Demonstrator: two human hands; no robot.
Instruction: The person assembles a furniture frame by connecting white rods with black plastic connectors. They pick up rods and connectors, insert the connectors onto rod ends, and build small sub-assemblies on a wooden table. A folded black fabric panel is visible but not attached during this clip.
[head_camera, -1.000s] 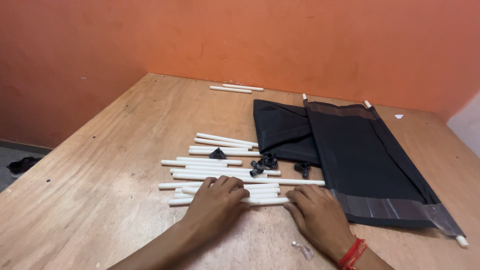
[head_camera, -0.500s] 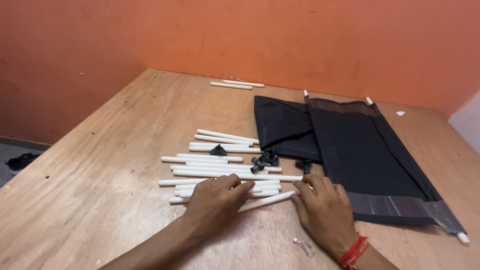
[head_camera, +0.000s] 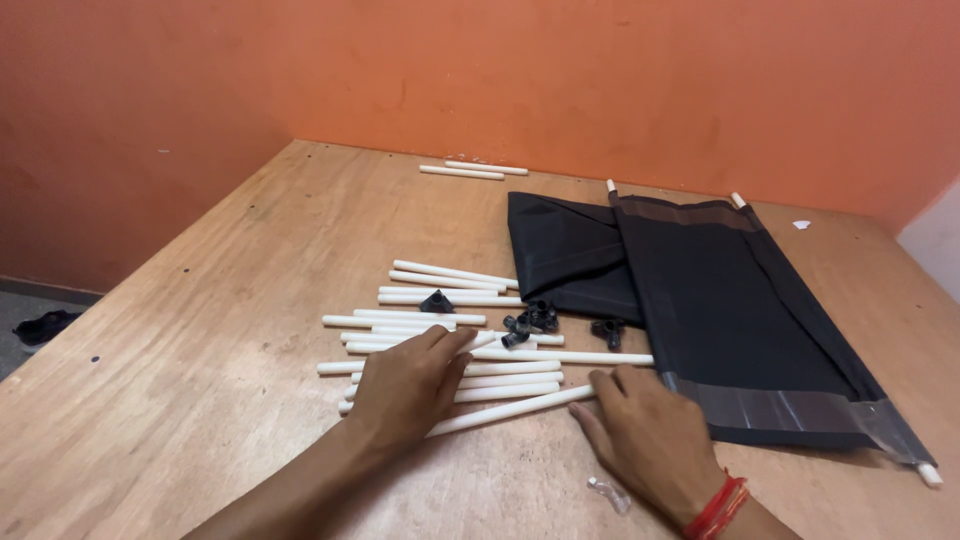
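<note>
Our left hand (head_camera: 410, 385) lies flat, fingers spread, on the heap of white tubes (head_camera: 450, 335) on the tabletop (head_camera: 200, 300); it presses down on them and has closed round none. Our right hand (head_camera: 650, 435) is open too, palm down, its fingertips touching the end of one slanted tube (head_camera: 510, 410) that runs from under the left palm toward the right fingers. Whether the right fingers have any grip on that end we cannot tell; they look to be only resting on it.

Just beyond the left fingertips lie several small black connectors (head_camera: 530, 320), with one more (head_camera: 607, 330) ahead of the right hand. Further out past the right hand spreads a black fabric panel (head_camera: 740, 300) with tubes through its edges. Two loose tubes (head_camera: 470, 170) lie well beyond both hands near the orange wall. A small clear piece (head_camera: 608, 492) sits on the wood just inside the right wrist.

To sort the tubes well, we judge it best to keep the left palm light, so the heap does not roll, and to draw the slanted tube out along its own length rather than sideways, clear of the connectors.
</note>
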